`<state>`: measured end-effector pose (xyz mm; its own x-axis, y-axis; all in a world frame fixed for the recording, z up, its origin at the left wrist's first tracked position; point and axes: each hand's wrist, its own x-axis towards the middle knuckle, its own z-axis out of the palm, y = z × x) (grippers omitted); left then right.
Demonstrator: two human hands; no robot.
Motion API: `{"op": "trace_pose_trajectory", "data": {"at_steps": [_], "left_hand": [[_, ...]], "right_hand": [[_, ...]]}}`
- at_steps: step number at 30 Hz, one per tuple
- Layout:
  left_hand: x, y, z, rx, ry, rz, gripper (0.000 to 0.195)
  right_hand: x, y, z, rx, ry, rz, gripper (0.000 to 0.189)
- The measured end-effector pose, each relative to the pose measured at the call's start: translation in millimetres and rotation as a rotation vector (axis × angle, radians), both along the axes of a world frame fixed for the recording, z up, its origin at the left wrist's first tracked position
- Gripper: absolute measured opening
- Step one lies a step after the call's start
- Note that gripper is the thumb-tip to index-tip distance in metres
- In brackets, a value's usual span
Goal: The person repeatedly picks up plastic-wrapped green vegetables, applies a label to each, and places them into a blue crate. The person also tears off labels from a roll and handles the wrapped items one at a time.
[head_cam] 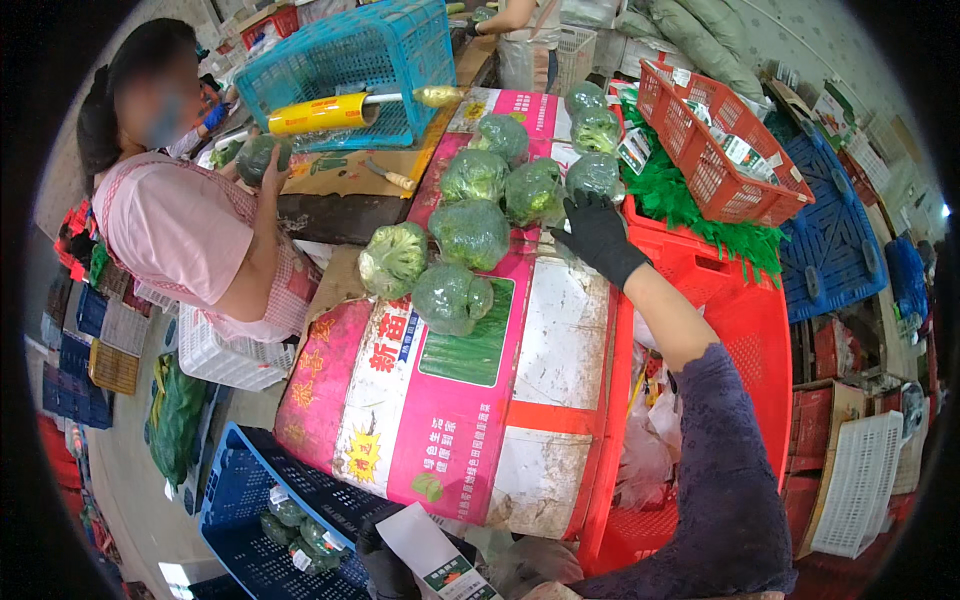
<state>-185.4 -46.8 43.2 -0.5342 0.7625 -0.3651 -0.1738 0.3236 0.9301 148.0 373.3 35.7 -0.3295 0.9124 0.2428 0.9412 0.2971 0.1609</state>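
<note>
Several film-wrapped broccoli heads (470, 234) lie grouped on a pink and white printed cardboard sheet (450, 442). My right hand (596, 234), in a black glove, reaches over the sheet's right side with its fingers spread, the fingertips at a wrapped broccoli head (593, 175). Whether it grips anything under the palm is hidden. At the bottom edge my left hand (386, 551), also black-gloved, holds a strip of printed labels (442, 555) with a white backing. More wrapped broccoli heads (319, 536), some with labels, lie in a blue crate (247, 480) below left of the sheet.
A co-worker (180, 225) stands at the left holding a broccoli head (262, 159). Beyond are a teal crate (352, 67), a yellow film roll (319, 114) and a knife (390, 175). A red basket (720, 150) with labels and a red crate (750, 360) with plastic bags stand right.
</note>
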Motion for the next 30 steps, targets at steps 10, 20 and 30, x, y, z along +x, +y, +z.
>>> {"op": "trace_pose_trajectory", "data": {"at_steps": [10, 20, 30], "left_hand": [[-1.9, -34.8, 31.6, 0.078, -0.287, 0.164, 0.023], [2.5, -120.6, 49.5, 0.083, -0.128, -0.011, 0.033], [-11.4, -249.5, 69.7, 0.359, -0.296, -0.216, 0.035]], "right_hand": [[-27.3, 4.1, 9.3, -0.162, -0.152, -0.222, 0.067], [0.2, -15.5, -5.1, -0.287, -0.451, -0.099, 0.12], [-88.5, -254.2, 67.8, -0.354, 0.638, 0.249, 0.073]]}}
